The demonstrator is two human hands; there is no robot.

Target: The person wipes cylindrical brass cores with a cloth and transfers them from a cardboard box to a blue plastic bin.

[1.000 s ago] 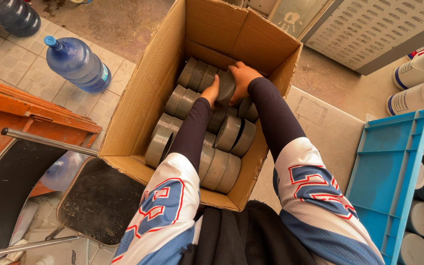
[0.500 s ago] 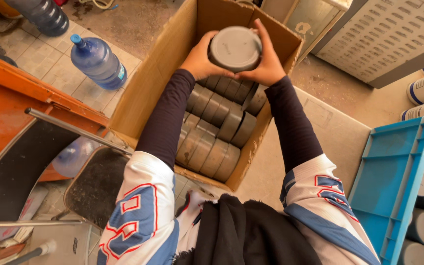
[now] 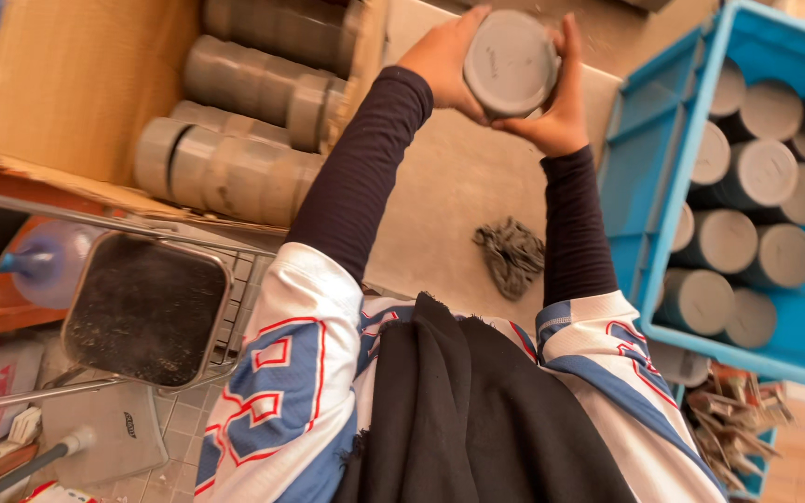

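Bare concrete floor (image 3: pixel 458 186) between a cardboard box (image 3: pixel 76 93) and a blue crate (image 3: pixel 645 186), with one grey cylinder (image 3: pixel 511 63) held in the air over the gap.

From my remote seat I see both hands wrapped round the same grey cylinder: my left hand (image 3: pixel 444 56) cups its left side with the fingers curled over the top edge, and my right hand (image 3: pixel 556 102) clasps its right side and underside, thumb up along the rim. Its flat round end faces the camera, so its long axis runs away from me, down towards the floor, and the body is mostly hidden behind that end. More grey cylinders lie on their sides in the box, long axes roughly level, while those in the crate stand with their round ends up. A crumpled grey rag (image 3: pixel 511 256) lies on the floor below my forearms.
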